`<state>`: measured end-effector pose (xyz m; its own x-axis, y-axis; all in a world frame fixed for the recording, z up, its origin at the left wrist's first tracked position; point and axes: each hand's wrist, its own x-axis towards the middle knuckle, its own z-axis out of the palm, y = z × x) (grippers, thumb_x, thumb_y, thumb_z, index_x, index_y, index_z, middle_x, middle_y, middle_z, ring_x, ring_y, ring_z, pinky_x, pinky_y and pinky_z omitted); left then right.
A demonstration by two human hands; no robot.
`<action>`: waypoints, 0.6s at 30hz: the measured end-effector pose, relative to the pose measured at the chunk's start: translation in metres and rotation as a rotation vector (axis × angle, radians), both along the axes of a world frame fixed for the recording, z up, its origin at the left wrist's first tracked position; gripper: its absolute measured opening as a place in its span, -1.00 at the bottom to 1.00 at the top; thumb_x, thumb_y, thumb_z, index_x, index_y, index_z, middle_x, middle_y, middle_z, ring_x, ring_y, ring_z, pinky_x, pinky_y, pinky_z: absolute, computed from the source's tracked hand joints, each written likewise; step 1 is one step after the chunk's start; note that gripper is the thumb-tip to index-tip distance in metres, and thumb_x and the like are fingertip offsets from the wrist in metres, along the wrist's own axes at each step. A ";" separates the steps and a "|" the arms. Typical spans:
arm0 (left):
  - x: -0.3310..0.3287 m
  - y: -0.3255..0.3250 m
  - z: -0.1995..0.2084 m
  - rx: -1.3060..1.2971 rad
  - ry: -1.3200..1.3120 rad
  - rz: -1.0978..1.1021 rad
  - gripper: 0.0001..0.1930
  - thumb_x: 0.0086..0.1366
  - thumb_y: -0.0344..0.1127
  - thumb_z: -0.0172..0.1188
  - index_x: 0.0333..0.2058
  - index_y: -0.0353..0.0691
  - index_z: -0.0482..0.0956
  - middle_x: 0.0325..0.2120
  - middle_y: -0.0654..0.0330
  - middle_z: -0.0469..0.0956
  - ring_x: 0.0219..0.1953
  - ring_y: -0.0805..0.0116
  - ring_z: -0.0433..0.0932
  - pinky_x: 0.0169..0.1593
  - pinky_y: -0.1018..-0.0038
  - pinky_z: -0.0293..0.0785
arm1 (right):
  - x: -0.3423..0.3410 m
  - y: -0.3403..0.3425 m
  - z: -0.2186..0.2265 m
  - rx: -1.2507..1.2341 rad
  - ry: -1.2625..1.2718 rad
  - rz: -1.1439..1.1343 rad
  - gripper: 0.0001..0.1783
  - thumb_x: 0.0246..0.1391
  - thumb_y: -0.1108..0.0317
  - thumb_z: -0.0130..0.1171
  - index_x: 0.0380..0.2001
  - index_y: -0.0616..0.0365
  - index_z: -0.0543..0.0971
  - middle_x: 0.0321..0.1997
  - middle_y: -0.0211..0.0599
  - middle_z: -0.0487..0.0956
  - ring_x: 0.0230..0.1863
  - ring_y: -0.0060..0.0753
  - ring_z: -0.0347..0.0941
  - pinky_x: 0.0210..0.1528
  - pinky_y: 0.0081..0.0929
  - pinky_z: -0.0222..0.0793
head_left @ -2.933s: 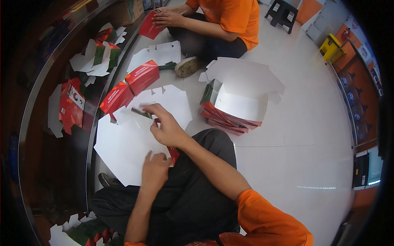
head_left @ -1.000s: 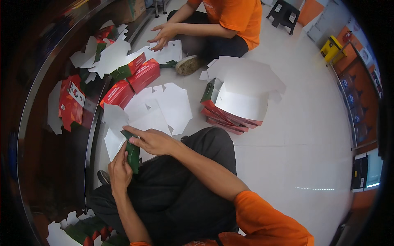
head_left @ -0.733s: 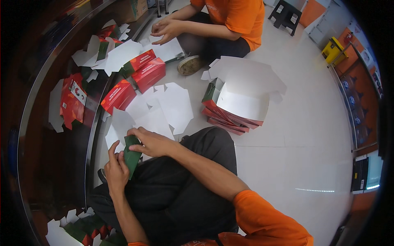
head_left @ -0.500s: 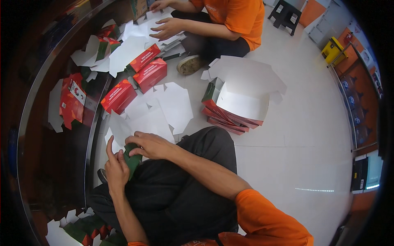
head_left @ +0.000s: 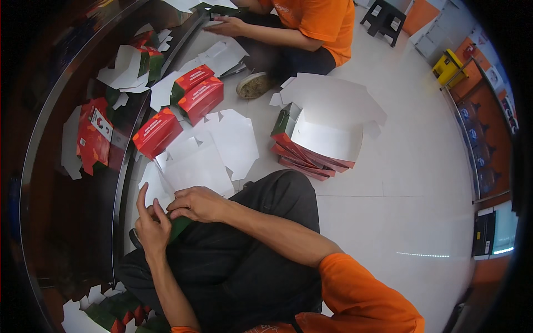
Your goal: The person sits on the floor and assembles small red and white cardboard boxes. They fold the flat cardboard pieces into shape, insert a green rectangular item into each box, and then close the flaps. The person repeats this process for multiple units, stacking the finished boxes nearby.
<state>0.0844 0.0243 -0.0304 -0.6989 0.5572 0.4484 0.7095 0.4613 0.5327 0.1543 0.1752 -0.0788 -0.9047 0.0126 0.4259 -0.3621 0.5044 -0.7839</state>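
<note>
Head view, looking down over the lap. Person seated on the floor (head_left: 400, 183), dark trousers, orange sleeves.

Both hands meet at a flat carton blank (head_left: 191, 169) that lies over the left knee, its far part resting toward the floor among other blanks. Left hand (head_left: 151, 225): forefinger raised straight, thumb and remaining fingers closed on the blank's near edge, where a green flap (head_left: 179, 226) shows. Right hand (head_left: 195, 203): knuckles up, fingers curled down onto the same edge, pinching or pressing it; fingertips hidden, so the exact grip is unclear.

Handling, as a judgement: thin card, very light, stiff along the panels and ready to bend at the scored lines. Likely to crease or tear if pinched mid-panel; best held at the flap edges beside a fold, one hand each side. Smooth printed face may slide against the trouser cloth.

Look of it: white unprinted side up, notched tabs along the edges, green and red print on the other side, seen only at the flap.

Around: three folded red boxes (head_left: 157, 132) just beyond the blank on the floor, more white blanks beside them. Stack of flat red-and-green blanks (head_left: 313, 152) to the right, topped by an open white one. Dark curved shelf (head_left: 72, 166) on the left holds further red boxes and blanks. Another person in orange (head_left: 311, 22) sits opposite, hands on their own blank.
</note>
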 end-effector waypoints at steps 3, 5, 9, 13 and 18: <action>-0.001 0.003 -0.002 0.091 0.125 0.019 -0.59 0.27 -0.52 0.07 0.11 -0.27 0.34 -0.73 0.09 0.51 -0.66 0.23 0.56 -0.56 0.42 0.38 | 0.003 -0.006 0.006 0.030 -0.087 -0.091 -0.59 0.11 0.15 0.19 -0.02 0.09 0.54 -0.25 -0.06 0.50 -0.35 -0.09 0.50 -0.26 -0.28 0.40; 0.001 0.004 -0.007 0.118 0.266 -0.006 -0.68 0.21 -0.58 0.12 -0.02 -0.36 0.46 -0.67 0.08 0.56 -0.68 0.23 0.54 -0.57 0.42 0.39 | 0.002 -0.012 0.014 -0.255 -0.286 -0.168 -0.53 0.15 0.23 0.14 0.12 0.07 0.41 -0.13 -0.01 0.48 -0.29 -0.17 0.50 -0.20 -0.35 0.42; 0.025 0.019 -0.004 0.013 0.548 -0.272 -0.77 0.10 -0.56 0.19 -0.22 -0.29 0.55 -0.36 0.16 0.62 -0.44 0.27 0.55 -0.25 0.38 0.48 | 0.006 0.007 0.022 -0.891 -0.499 0.022 -0.34 0.12 0.48 0.01 0.30 0.03 0.16 0.04 0.07 0.42 -0.17 -0.32 0.49 -0.07 -0.44 0.42; 0.043 0.029 -0.003 0.240 0.494 -0.381 -0.69 0.12 -0.51 0.13 -0.12 -0.26 0.47 -0.19 0.08 0.54 -0.13 0.11 0.48 0.04 0.27 0.36 | 0.021 0.072 0.031 -0.247 0.038 -0.498 -0.36 -0.04 0.63 -0.13 0.20 0.10 0.34 0.24 -0.10 0.37 -0.03 -0.35 0.45 0.04 -0.49 0.36; 0.008 0.011 -0.073 -0.151 -0.089 -0.377 -0.46 0.08 -0.33 0.29 0.05 -0.28 0.37 -0.04 0.00 0.43 0.03 -0.04 0.37 0.15 0.16 0.28 | 0.115 0.149 0.116 0.169 0.160 -1.051 -0.52 0.07 0.55 -0.01 0.12 0.17 0.40 0.08 -0.18 0.51 -0.24 -0.35 0.49 -0.16 -0.44 0.36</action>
<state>0.0926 0.0354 -0.1037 -0.4662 0.8364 0.2884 0.7977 0.2563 0.5459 0.2695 0.3245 0.0372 -0.4083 0.6814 0.6075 0.2237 0.7199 -0.6570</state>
